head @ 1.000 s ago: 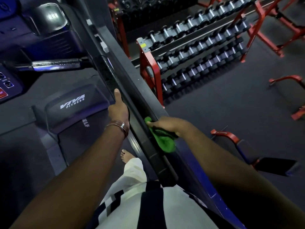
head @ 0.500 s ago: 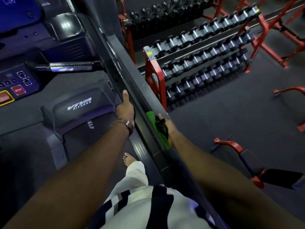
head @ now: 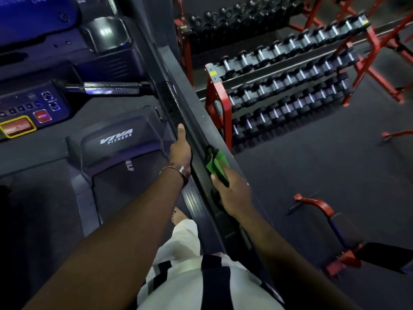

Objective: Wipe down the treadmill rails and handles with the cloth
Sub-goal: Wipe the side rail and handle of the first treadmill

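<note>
Both hands on the right-side treadmill rail

Leftmost, the dark treadmill console (head: 33,101) shows a red stop button (head: 42,116) and a yellow-framed red safety key pad (head: 17,126); a shiny metal crossbar handle (head: 107,88) runs from it toward the rail. Below sits the grey motor cover marked VIVA FITNESS (head: 116,142). The left hand (head: 181,151), with a thin bracelet (head: 176,168) at the wrist, grips the long dark treadmill side rail (head: 178,104), thumb lying along its inner edge. Just beside it, the right hand (head: 232,193) holds the bright green cloth (head: 216,163), fingers curled around it and pressing it onto the rail's top. Further right stands a red dumbbell rack (head: 220,108) filled with black-and-chrome dumbbells (head: 290,79).
</note>
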The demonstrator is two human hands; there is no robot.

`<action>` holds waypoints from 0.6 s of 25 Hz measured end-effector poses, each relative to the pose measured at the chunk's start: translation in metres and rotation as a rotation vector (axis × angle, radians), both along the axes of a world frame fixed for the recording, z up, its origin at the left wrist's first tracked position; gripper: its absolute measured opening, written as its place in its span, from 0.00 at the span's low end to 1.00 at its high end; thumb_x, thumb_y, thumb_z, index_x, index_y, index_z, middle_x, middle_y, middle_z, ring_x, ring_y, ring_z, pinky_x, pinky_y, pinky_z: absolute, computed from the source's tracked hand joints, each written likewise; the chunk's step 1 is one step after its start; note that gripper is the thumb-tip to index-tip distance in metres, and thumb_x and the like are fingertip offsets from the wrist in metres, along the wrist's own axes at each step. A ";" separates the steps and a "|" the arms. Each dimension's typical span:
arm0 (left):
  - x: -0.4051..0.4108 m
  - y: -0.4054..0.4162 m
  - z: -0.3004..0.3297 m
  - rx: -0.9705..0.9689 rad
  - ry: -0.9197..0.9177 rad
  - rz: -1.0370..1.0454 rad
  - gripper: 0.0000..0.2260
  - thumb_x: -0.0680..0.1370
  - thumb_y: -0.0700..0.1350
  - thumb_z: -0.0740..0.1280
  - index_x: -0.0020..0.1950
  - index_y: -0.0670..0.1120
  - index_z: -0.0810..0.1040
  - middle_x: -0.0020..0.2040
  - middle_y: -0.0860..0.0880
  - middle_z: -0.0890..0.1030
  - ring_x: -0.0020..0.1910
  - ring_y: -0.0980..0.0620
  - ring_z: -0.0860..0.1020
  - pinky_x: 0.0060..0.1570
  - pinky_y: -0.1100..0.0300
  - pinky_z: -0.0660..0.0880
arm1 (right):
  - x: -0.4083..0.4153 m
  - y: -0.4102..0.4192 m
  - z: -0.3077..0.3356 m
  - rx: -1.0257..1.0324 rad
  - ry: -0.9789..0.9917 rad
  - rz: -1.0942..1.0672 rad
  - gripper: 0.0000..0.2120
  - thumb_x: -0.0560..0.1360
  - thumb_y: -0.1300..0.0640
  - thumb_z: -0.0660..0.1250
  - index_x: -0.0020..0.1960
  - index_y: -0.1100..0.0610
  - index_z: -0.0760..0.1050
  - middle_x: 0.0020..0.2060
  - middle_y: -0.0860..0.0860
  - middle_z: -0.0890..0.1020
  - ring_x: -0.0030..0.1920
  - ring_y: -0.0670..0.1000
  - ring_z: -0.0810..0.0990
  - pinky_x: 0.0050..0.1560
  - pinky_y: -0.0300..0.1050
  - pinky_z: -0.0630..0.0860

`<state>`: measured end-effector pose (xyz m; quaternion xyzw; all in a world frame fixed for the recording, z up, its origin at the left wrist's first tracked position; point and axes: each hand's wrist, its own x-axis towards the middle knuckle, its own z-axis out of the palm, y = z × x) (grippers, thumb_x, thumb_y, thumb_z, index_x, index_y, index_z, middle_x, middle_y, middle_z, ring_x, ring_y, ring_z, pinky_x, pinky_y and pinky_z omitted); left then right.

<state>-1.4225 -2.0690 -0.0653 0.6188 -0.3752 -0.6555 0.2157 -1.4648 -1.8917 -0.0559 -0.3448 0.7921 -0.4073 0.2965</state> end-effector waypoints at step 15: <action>0.022 -0.044 0.002 0.334 0.435 -0.308 0.22 0.80 0.59 0.60 0.58 0.43 0.83 0.56 0.41 0.83 0.54 0.45 0.82 0.60 0.51 0.76 | -0.030 -0.100 0.014 -0.021 -0.355 -0.059 0.09 0.81 0.54 0.65 0.60 0.49 0.79 0.47 0.43 0.83 0.53 0.47 0.82 0.47 0.33 0.75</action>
